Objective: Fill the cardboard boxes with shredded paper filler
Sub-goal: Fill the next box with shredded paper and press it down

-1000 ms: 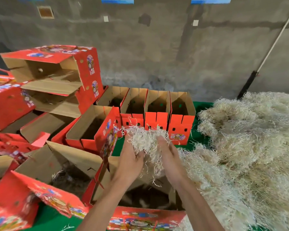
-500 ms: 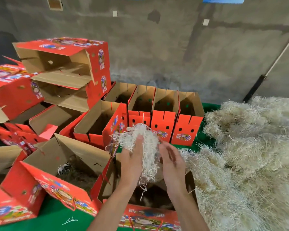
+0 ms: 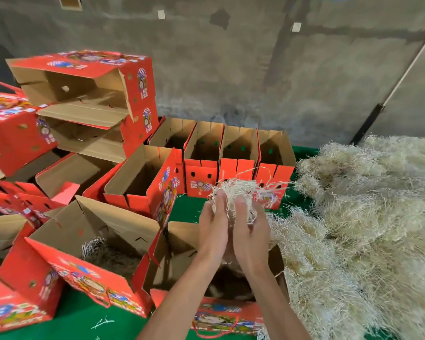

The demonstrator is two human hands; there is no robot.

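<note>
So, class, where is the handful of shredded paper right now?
Centre of the head view, held between both hands above the nearest open box.

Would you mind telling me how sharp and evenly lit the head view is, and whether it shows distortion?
Head view: soft, even light with no glare; wide-angle bending curves the grey concrete wall and the white pole; the wad of pale shredded paper between the left hand and right hand is slightly blurred; the insides of the open red cardboard boxes are dim.
</note>
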